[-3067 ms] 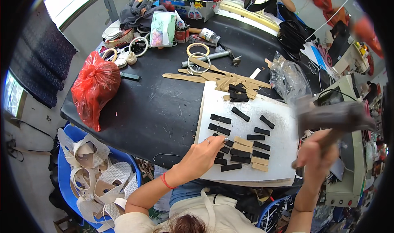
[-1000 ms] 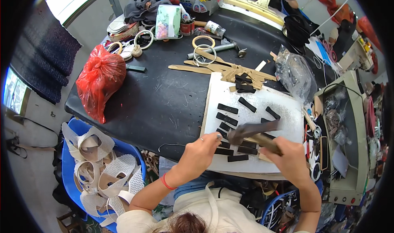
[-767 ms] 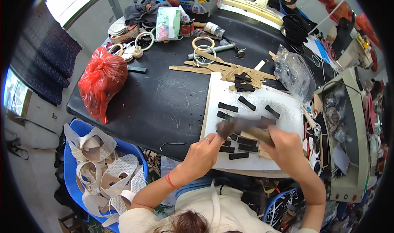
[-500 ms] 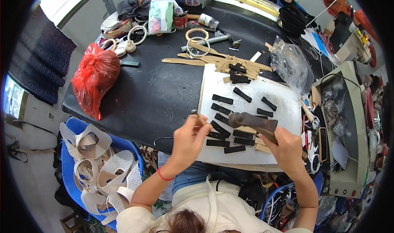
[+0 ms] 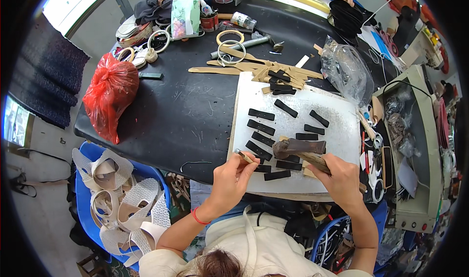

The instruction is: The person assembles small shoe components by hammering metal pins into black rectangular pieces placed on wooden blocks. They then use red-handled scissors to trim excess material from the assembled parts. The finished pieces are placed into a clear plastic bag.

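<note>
In the fingertips of my left hand [image 5: 233, 177] is a short, thin metal rod [image 5: 243, 155], perhaps a punch, pinched at the left side of a white board [image 5: 299, 110]. My right hand [image 5: 344, 180] is wrapped round the wooden handle of a hammer [image 5: 299, 147], whose worn brown head hovers over the board's lower middle. Several short black strips [image 5: 261, 114] lie spread over the board, some partly hidden under the hammer and my left hand. Beige strips [image 5: 288, 75] are heaped at the board's far edge, with a few black ones on top.
A red plastic bag [image 5: 111, 96] stands at the table's left end. Below it, a blue basket [image 5: 81, 191] holds pale woven shoe parts [image 5: 129, 206]. Tape rings [image 5: 230, 36] and a metal tube [image 5: 246, 45] lie farther back. A clear plastic bag [image 5: 347, 74] sits right of the board.
My left hand has shifted slightly right and down, and the rod shows more plainly. The hammer has turned a little, so more of its handle shows. My right hand keeps its grip.
</note>
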A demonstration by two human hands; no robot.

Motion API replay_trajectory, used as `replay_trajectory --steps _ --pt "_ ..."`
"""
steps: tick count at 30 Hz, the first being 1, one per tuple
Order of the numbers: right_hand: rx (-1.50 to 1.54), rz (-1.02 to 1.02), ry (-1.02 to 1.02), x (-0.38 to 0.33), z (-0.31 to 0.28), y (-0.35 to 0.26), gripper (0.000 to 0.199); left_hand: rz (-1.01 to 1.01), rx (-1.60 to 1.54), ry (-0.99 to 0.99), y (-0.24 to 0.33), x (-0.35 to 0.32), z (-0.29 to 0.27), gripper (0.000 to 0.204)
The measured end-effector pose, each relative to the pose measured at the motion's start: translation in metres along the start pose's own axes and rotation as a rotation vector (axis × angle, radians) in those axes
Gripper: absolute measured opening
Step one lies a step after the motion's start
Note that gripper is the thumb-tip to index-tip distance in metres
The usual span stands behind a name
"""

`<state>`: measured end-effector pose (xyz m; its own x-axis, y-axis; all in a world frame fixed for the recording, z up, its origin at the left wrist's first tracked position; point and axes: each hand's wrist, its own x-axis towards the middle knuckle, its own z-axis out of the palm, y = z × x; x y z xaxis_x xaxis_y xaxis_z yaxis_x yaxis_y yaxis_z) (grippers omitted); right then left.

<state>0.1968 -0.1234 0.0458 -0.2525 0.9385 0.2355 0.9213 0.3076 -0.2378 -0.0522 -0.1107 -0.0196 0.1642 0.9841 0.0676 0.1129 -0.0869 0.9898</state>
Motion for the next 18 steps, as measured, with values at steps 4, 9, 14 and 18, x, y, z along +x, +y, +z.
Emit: replay_trajectory --steps 4,9,14,18 --pt "0.061 0.002 0.014 0.006 -0.01 -0.001 0.029 0.168 0.228 -0.041 0.001 -0.002 0.0 0.009" --pt "0.575 0.179 0.33 0.01 -0.064 -0.016 0.014 0.363 0.476 0.003 0.001 -0.009 0.011 0.017" --pt "-0.02 -0.265 -0.073 0.023 -0.06 -0.03 0.026 0.414 0.563 -0.043 -0.005 -0.008 0.011 0.019" --pt "-0.11 -0.079 -0.119 0.018 -0.047 -0.024 0.028 0.402 0.479 0.05 -0.005 -0.009 0.011 0.019"
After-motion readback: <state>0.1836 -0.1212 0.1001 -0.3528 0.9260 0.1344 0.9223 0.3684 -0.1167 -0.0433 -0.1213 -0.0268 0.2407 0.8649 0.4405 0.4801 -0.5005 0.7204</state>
